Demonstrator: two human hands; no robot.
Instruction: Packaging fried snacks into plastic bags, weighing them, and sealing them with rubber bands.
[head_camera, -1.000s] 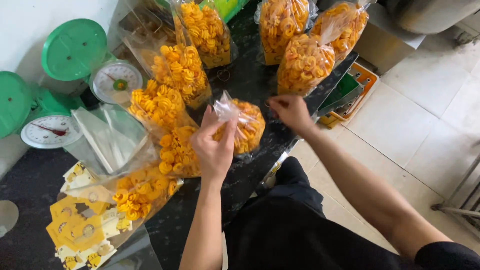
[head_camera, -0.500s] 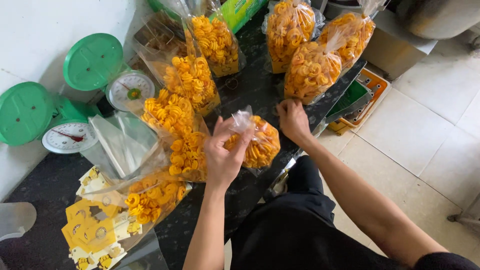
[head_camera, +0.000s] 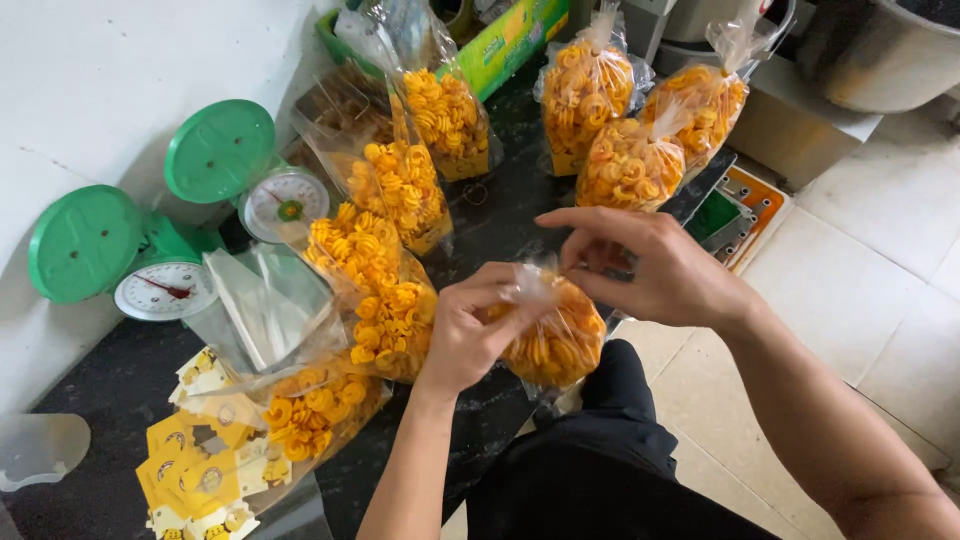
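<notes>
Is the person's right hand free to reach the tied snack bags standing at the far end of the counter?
Probably not at once: the right hand is busy at the neck of the snack bag that the left hand grips. Otherwise the dark counter toward the tied bags looks unobstructed.

Bag neck (head_camera: 527, 285) hidden inside left fingers (head_camera: 500, 300) (tie unseen).

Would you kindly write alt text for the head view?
Left hand pinches the neck of a clear bag of orange spiral snacks; right hand hovers at it. More filled bags and two green scales stand on the dark counter.
</notes>
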